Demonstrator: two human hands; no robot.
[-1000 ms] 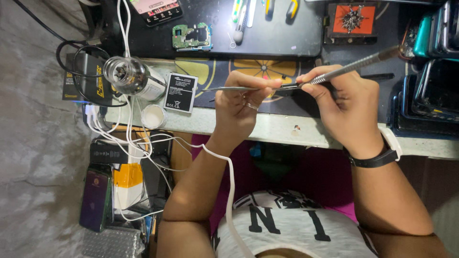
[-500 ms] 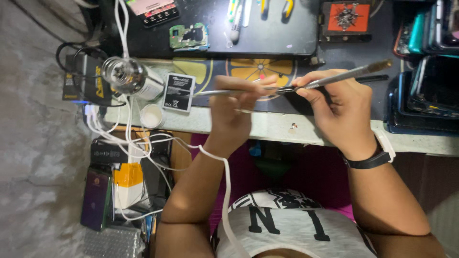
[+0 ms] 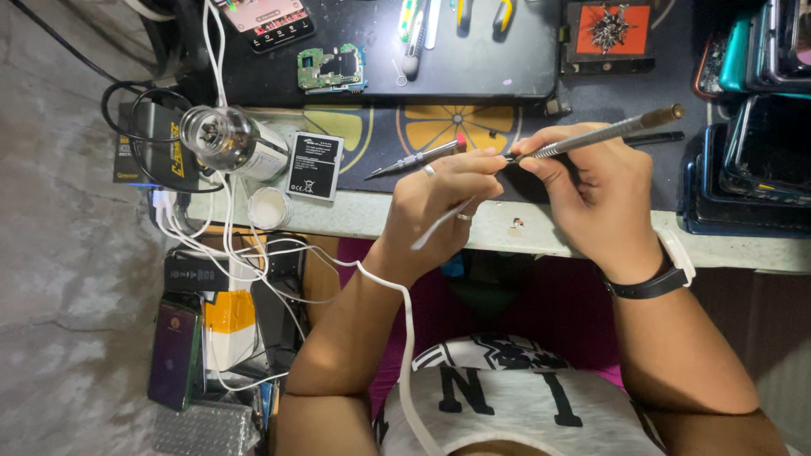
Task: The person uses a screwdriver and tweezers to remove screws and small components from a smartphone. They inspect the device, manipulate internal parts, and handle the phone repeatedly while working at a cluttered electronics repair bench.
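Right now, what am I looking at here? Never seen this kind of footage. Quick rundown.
One view, from a camera worn on a person's head, looking down at their own bare hands over a cluttered bench. The left hand holds a thin screwdriver with a red end. The right hand holds a grey metal tool, its tip meeting the left fingers. On the bench: a phone battery, a green circuit board, a small jar, white cables, and stacked phones at right.

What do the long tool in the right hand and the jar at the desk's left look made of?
Long tool: apparently metal, grey knurled shaft with a brassy end, held by the right hand. Jar: looks like clear glass or plastic; it is see-through with bright glints.
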